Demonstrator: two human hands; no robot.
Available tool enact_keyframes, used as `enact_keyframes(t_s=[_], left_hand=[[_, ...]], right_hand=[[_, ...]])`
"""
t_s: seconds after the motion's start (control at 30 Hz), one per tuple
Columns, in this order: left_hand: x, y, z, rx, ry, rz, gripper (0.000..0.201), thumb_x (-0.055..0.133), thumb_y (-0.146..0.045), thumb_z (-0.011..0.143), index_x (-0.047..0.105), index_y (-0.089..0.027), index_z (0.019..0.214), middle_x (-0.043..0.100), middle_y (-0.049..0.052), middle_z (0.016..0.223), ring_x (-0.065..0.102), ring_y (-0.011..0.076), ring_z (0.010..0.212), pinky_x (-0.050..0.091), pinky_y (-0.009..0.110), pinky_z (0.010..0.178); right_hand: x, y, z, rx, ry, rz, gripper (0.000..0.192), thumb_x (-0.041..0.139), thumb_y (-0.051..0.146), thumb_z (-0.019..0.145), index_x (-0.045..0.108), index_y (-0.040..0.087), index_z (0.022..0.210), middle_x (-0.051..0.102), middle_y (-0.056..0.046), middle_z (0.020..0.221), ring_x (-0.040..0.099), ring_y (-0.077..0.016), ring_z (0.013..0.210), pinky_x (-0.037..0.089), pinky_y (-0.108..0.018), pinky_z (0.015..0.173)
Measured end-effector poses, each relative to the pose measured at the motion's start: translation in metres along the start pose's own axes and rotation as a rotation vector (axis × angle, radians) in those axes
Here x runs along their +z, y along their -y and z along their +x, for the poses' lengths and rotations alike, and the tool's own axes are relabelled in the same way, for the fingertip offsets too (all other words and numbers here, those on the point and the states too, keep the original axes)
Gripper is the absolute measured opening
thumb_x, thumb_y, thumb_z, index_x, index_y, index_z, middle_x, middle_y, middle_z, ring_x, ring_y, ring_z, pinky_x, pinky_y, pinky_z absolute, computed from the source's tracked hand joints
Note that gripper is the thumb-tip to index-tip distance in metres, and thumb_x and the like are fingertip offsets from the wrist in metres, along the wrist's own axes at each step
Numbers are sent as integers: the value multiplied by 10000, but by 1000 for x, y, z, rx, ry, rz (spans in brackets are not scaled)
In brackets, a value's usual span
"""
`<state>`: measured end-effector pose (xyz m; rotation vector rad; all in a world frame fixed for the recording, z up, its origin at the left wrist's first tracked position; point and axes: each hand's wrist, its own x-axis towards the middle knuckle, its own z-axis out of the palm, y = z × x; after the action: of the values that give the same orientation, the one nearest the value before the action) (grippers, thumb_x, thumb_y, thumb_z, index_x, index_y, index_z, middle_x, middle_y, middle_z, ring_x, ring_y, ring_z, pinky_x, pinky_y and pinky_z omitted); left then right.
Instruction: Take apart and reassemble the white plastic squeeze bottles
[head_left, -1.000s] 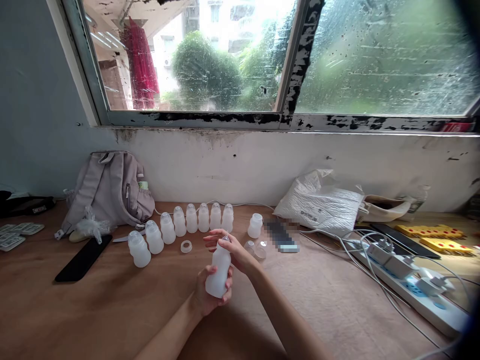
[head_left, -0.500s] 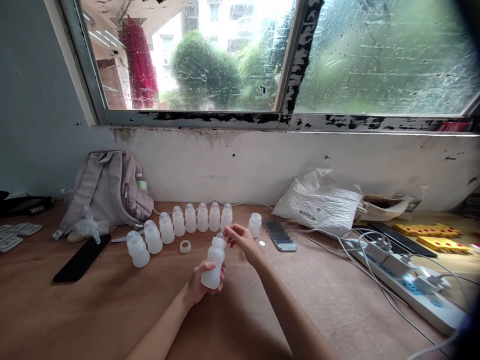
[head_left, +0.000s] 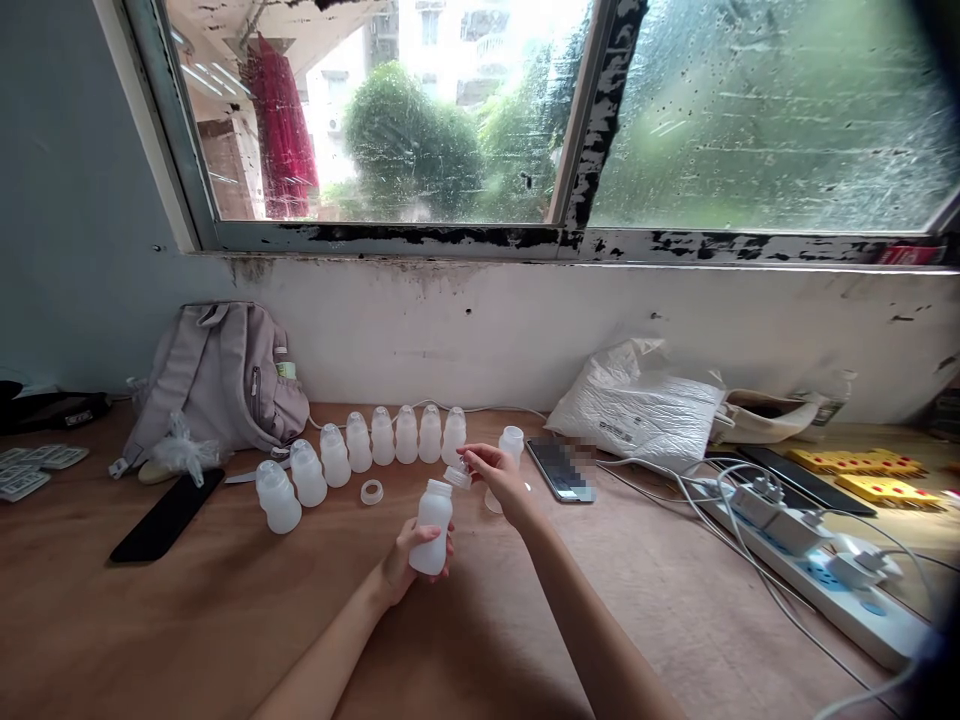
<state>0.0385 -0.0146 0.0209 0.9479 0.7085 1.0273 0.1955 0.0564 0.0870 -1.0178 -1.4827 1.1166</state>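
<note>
My left hand (head_left: 409, 562) is wrapped round a frosted white baby bottle (head_left: 433, 525), tilted slightly, with its top uncovered. My right hand (head_left: 495, 475) pinches a bottle nipple with a white collar (head_left: 457, 477) just above and right of the bottle's mouth, apart from it. Beneath the right fingers a clear rounded piece (head_left: 492, 502) shows in part; whether the hand touches it I cannot tell. Behind this hand stands another frosted bottle (head_left: 511, 440). Left of the held bottle, a white ring (head_left: 371, 491) lies flat on the table.
Several capped baby bottles (head_left: 334, 455) stand in a curved row to the left and back. A phone (head_left: 559, 470), a silver bag (head_left: 637, 400) and a power strip (head_left: 817, 560) with cables lie to the right. Leftward are a black phone-shaped slab (head_left: 165, 518) and a backpack (head_left: 225, 375).
My right hand has lifted the nipple and collar off the bottle's mouth and moved slightly right. The left hand has tilted the bottle more upright, its mouth now uncovered.
</note>
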Motion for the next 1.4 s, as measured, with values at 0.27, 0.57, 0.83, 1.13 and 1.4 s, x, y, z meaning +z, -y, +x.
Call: enact_keyframes(t_s=[0.27,0.57,0.83,1.13,1.4], left_hand=[[-17,4,16,154,-333,20,397,505,-406,723,426,-153,1019,570,60,874,569,163,731,436,243,525],[-19,4,17,391,-432,483,365,590,-362,680,503,-167,976,593,53,934,562,186,857,432,284,754],[-18,6,19,451,-393,519,502,654,-355,636,468,-158,1059,582,100,1027,573,217,912,455,307,765],[-15,7,16,444,-385,544,422,614,-375,679,514,-148,1021,606,90,986,584,209,883,460,304,764],[-21,18,19,595,-453,1031,345,518,-298,768,475,-211,1099,503,76,1150,429,225,1113,345,430,939]], right_hand=[[-8,-14,-3,13,251,-758,118,541,195,669,634,170,602,626,-36,624,550,-160,595,378,-238,516],[-2,-4,-7,-120,240,-606,272,567,296,723,562,216,984,610,-24,863,568,-131,686,452,-248,639],[2,11,-7,-236,140,-499,119,552,301,745,592,189,735,609,-27,757,576,-146,680,476,-267,623],[1,17,-13,-211,209,-492,115,589,296,719,598,184,744,622,-24,754,590,-140,668,480,-253,609],[-29,11,6,-299,-65,-780,68,551,230,747,597,187,722,626,-29,734,582,-158,676,427,-258,608]])
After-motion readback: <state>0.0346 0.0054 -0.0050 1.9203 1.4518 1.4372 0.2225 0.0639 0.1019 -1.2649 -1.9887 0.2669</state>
